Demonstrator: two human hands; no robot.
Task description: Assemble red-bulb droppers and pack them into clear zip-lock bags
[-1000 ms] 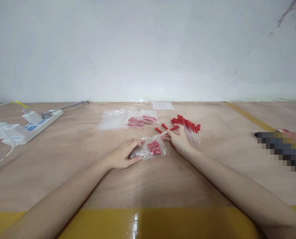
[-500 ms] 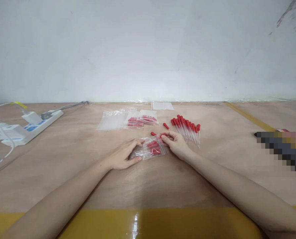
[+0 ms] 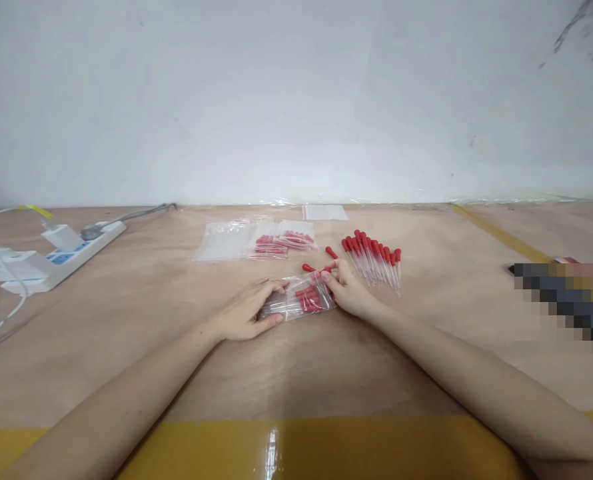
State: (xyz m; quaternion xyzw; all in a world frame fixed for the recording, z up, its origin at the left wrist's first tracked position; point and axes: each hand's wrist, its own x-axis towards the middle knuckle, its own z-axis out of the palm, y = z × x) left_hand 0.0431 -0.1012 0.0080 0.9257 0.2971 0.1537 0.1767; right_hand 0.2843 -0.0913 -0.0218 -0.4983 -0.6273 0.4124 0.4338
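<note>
A small clear bag lies on the bench between the two hands, and it already holds several droppers with red bulbs, lying side by side. The left hand rests on the bag's near-left end, fingers curled lightly over the plastic and pinning it flat. The right hand is at the bag's far-right end, where its fingertips pinch a dropper whose red bulb shows just at that edge; whether the dropper is partly inside the bag cannot be told.

So the filling of this bag looks well under way but not finished. Just beyond the bag, one loose dropper lies on the bench, and another a little further off. To the right of the bag, behind the right hand, a fanned pile of droppers is unpacked. Beyond the bag to the left lie two filled bags and a flat empty bag beside them; these suggest earlier portions are done. A further flat bag lies by the wall. Far left of the bag sits a white power strip.
</note>
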